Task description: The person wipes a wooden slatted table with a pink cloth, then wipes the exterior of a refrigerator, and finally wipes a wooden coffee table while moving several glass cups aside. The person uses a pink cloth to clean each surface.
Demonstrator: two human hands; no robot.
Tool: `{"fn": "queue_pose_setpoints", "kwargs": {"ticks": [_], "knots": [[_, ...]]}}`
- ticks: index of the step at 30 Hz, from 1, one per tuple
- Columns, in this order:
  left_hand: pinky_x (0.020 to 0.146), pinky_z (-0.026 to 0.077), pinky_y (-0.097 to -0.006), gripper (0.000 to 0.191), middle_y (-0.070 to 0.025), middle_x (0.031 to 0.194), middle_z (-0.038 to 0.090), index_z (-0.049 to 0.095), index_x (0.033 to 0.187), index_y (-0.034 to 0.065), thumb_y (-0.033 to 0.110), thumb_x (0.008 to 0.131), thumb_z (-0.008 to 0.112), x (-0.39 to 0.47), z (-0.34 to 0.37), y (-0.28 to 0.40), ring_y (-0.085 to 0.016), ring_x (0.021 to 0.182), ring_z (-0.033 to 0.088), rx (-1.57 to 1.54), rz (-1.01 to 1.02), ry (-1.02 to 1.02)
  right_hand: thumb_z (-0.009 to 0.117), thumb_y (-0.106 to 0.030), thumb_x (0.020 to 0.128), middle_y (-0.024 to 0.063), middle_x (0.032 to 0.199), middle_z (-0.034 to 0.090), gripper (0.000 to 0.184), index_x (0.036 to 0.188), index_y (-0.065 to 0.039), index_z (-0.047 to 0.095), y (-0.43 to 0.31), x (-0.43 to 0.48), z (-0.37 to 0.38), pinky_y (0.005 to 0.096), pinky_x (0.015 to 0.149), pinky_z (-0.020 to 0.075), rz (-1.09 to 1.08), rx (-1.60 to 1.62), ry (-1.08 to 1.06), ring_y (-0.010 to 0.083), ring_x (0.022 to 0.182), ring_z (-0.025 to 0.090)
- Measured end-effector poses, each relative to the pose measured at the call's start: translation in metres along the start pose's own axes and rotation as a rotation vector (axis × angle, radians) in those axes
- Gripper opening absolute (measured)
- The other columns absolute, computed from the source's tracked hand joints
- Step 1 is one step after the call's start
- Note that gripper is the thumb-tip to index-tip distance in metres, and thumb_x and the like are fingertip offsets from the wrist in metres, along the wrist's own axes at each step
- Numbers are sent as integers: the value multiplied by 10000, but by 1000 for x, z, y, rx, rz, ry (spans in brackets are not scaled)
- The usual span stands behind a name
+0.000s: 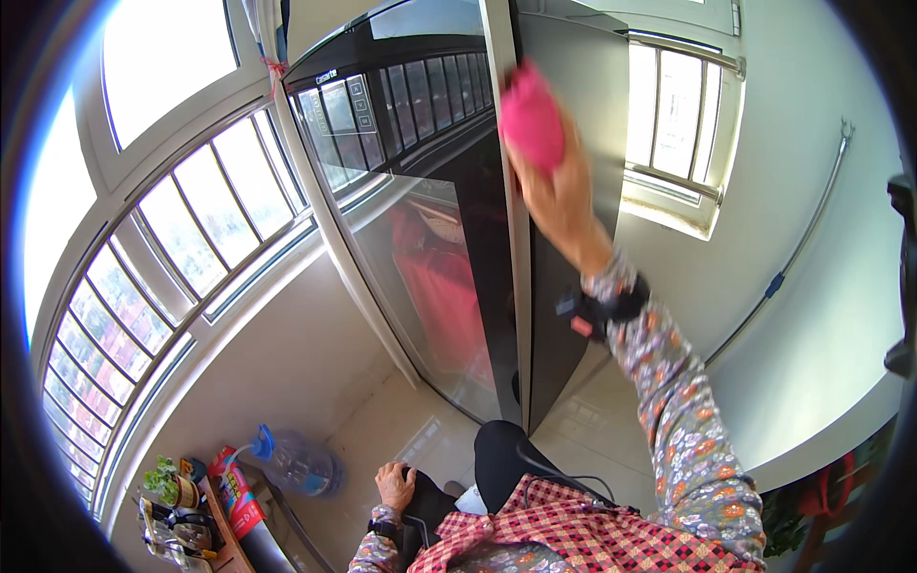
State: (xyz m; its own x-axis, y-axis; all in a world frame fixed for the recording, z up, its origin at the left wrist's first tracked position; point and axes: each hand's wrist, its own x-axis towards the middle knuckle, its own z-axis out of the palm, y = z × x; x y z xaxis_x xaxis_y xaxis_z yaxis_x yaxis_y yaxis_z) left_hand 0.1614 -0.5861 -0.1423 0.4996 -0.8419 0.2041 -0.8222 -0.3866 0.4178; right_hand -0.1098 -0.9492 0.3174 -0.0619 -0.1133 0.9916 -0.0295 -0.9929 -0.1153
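My right hand [562,197] is raised and grips a bunched pink cloth [531,118] at the silver front edge of a tall Casarte glass-door cabinet [494,236]. The hand is slightly blurred. Dark glass on the cabinet front carries a control panel [347,107] and mirrors the window bars. Behind the lower pane shows something red [440,279]; whether it is inside or reflected I cannot tell. Low down, my left hand [395,485] lies on my knee in black trousers, holding nothing, with its fingers slightly spread.
A barred window [208,208] curves along the left. Below it are a large blue-capped water bottle [304,462], a wooden shelf [226,523] and a potted plant [186,493]. Against the right wall leans a metal forked pole [802,243]. A dark cable [573,476] crosses my lap.
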Motion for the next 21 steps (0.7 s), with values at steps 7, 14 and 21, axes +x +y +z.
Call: {"fn": "queue_pose_setpoints", "kwargs": {"ticks": [7,14,21], "knots": [[968,392,-445,239,-77,1048,674,720,912,88,310,827,696,2,2,2,-296,1083,565,41,18,7,685,-171,882,235,1249,594,524,1329,27,495,-9,97,7,393,1006,452,-158,-40,87,370,1172,577],[968,396,-454,230,-78,1061,676,731,934,105,314,854,677,1,-1,1,-302,1104,559,49,22,-20,734,-187,807,272,1372,492,631,1341,35,485,1,-85,-21,472,1065,417,-50,-84,-103,454,1267,487],[950,406,-458,216,-75,1035,688,733,921,102,300,854,676,2,1,4,-302,1085,568,52,39,-13,712,-165,853,261,1459,403,642,1398,22,428,-27,-201,-30,453,1105,373,221,-27,-192,433,1336,427]]}}
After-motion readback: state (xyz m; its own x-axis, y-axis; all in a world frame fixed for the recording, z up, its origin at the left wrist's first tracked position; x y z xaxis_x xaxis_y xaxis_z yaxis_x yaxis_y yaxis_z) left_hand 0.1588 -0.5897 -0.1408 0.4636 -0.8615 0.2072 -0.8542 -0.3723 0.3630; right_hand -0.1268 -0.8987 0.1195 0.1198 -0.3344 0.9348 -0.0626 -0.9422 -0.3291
